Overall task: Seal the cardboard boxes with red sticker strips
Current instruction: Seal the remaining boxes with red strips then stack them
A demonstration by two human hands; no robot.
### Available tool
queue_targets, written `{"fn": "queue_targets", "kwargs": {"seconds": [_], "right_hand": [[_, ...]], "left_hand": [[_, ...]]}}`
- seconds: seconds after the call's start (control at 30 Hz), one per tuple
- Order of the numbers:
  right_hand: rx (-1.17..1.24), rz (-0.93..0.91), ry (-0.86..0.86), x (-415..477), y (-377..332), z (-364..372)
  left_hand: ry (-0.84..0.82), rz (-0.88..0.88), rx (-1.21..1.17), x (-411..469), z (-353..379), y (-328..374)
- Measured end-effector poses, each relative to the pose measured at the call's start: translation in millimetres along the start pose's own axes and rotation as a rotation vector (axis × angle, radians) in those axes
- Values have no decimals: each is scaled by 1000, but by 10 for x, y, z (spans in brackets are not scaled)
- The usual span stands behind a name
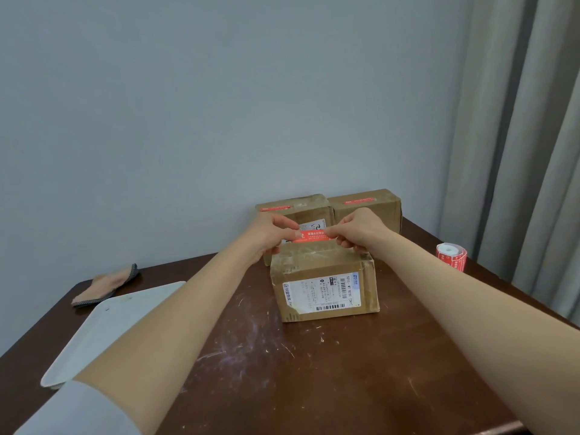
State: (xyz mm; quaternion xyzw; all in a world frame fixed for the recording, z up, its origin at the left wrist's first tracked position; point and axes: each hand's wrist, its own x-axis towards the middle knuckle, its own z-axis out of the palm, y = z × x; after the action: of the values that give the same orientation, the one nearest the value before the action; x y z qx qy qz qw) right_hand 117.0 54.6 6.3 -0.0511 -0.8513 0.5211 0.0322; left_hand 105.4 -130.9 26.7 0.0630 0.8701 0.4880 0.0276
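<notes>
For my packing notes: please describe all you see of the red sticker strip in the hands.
The red sticker strip is a short, flat band with white print, too small to read. It is stretched level just above the nearest box; the left hand pinches one end, the right hand the other.

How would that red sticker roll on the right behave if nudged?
The sticker roll seems to stand on its flat end, hollow core up, so it would likely slide, not roll. Being paper, it is probably light. It sits near the table edge and might drop off.
</notes>
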Motion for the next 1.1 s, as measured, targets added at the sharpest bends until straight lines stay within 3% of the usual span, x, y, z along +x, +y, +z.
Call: {"fn": "queue_targets", "kwargs": {"seconds": [0.4, 1.1], "right_hand": [[-336, 7, 24, 113, 40, -3], [-516, 18, 41, 75, 25, 63]], "left_hand": [[27, -44, 145, 129, 205, -45], [15, -95, 156, 153, 250, -123]]}}
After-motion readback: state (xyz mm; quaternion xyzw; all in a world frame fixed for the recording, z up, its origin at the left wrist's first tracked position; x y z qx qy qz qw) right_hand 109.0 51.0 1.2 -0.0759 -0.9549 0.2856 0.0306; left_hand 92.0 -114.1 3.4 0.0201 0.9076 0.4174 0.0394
